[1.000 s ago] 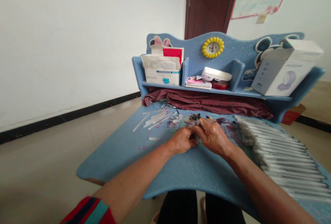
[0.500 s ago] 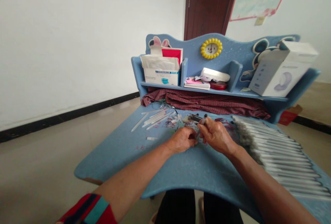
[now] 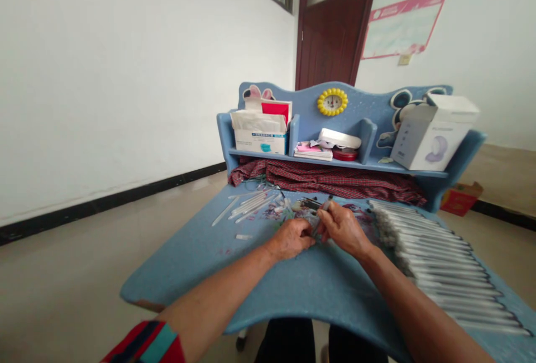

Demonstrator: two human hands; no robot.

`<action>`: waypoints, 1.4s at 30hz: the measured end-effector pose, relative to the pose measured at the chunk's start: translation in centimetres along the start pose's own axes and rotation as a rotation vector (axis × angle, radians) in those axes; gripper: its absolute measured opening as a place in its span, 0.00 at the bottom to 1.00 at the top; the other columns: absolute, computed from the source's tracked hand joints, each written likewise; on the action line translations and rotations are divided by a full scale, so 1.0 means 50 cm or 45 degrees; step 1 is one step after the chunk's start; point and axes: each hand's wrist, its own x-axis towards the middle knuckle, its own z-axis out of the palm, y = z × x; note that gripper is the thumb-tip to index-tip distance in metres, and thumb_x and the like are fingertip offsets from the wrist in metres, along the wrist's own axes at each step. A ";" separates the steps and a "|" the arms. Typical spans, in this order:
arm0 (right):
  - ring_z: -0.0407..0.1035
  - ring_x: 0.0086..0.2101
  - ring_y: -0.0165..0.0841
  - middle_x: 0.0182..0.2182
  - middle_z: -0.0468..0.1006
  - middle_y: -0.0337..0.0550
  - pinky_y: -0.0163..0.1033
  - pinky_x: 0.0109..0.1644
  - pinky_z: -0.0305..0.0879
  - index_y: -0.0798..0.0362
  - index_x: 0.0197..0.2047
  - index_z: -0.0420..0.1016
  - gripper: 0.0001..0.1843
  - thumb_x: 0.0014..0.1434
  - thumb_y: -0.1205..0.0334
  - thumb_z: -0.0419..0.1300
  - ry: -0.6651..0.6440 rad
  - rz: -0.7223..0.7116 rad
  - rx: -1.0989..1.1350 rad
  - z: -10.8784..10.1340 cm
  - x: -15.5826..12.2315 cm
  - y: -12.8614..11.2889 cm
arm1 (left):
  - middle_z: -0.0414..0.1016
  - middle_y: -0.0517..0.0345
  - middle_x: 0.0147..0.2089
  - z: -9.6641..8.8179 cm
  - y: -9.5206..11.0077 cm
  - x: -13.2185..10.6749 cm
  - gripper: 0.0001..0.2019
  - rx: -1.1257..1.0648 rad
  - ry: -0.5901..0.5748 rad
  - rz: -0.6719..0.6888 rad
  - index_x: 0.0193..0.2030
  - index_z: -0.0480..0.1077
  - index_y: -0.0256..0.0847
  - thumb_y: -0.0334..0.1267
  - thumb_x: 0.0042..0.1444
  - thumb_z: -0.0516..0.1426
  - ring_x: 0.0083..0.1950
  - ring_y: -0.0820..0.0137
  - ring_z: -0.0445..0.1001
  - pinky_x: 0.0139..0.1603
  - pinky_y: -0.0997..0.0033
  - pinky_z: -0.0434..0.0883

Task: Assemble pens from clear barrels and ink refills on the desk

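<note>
- My right hand (image 3: 344,229) grips a pen (image 3: 327,205) at twelve o'clock, dark end tilted toward one.
- My left hand (image 3: 292,239) curls near its lower end; its grip I can't tell.
- Whitish tubes (image 3: 253,205) lie at ten, rowed pens (image 3: 439,257) at three.

A homelike room, with a child's desk (image 3: 180,279) as its centrepiece: the blue top lies under the fingers (image 3: 326,220), and beyond them rises a shelf back (image 3: 307,106) with cartoon cutouts (image 3: 404,113) and a yellow flower-shaped clock (image 3: 332,102). Farther beyond the fingers stands a dark red panelled door (image 3: 329,42); well to their left run a plain white wall (image 3: 125,72) and pale floor (image 3: 62,279). The poster (image 3: 404,25) beyond them to the right is perhaps a chart, too blurred to read.
</note>
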 end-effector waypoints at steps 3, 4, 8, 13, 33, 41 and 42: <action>0.65 0.13 0.27 0.16 0.70 0.34 0.31 0.17 0.59 0.52 0.29 0.57 0.14 0.59 0.51 0.46 -0.033 0.089 0.212 -0.003 0.001 0.012 | 0.65 0.63 0.22 -0.001 0.001 -0.001 0.04 0.068 0.046 0.022 0.23 0.64 0.36 0.30 0.43 0.58 0.26 0.75 0.64 0.27 0.77 0.59; 0.65 0.13 0.27 0.16 0.70 0.34 0.31 0.17 0.60 0.52 0.29 0.57 0.15 0.59 0.50 0.47 -0.046 0.109 0.276 -0.005 0.002 0.015 | 0.65 0.63 0.22 -0.001 0.000 -0.001 0.04 0.073 0.056 0.024 0.23 0.65 0.36 0.31 0.43 0.58 0.26 0.75 0.63 0.27 0.77 0.59; 0.67 0.14 0.29 0.18 0.72 0.36 0.32 0.17 0.61 0.54 0.32 0.59 0.16 0.57 0.48 0.50 -0.067 0.185 0.510 -0.013 0.003 0.024 | 0.63 0.65 0.20 0.000 0.001 0.000 0.04 -0.003 0.055 -0.030 0.24 0.65 0.36 0.31 0.44 0.57 0.23 0.77 0.62 0.24 0.78 0.58; 0.68 0.14 0.31 0.18 0.74 0.37 0.34 0.18 0.62 0.54 0.33 0.60 0.16 0.55 0.48 0.52 -0.068 0.274 0.680 -0.019 0.007 0.032 | 0.61 0.67 0.18 0.004 -0.003 0.001 0.05 -0.213 0.009 -0.119 0.26 0.64 0.36 0.34 0.45 0.57 0.20 0.79 0.60 0.21 0.79 0.56; 0.65 0.16 0.27 0.19 0.70 0.37 0.31 0.20 0.60 0.53 0.29 0.60 0.14 0.60 0.53 0.46 -0.036 0.014 0.045 -0.003 -0.002 0.000 | 0.63 0.65 0.18 0.001 -0.009 0.002 0.03 -0.177 0.006 -0.045 0.23 0.64 0.36 0.29 0.44 0.55 0.21 0.77 0.62 0.22 0.78 0.58; 0.64 0.19 0.26 0.18 0.68 0.36 0.30 0.26 0.57 0.52 0.29 0.61 0.08 0.59 0.62 0.47 0.062 -0.130 -0.308 0.015 0.001 -0.014 | 0.64 0.63 0.20 -0.011 -0.011 0.002 0.04 -0.150 -0.014 -0.031 0.21 0.63 0.38 0.29 0.43 0.55 0.24 0.74 0.63 0.25 0.76 0.59; 0.64 0.20 0.27 0.18 0.68 0.36 0.31 0.26 0.57 0.52 0.29 0.61 0.08 0.59 0.62 0.47 0.072 -0.124 -0.320 0.016 0.003 -0.015 | 0.64 0.64 0.20 -0.014 -0.011 0.002 0.03 -0.152 -0.018 -0.040 0.22 0.64 0.38 0.30 0.43 0.55 0.24 0.74 0.63 0.26 0.76 0.59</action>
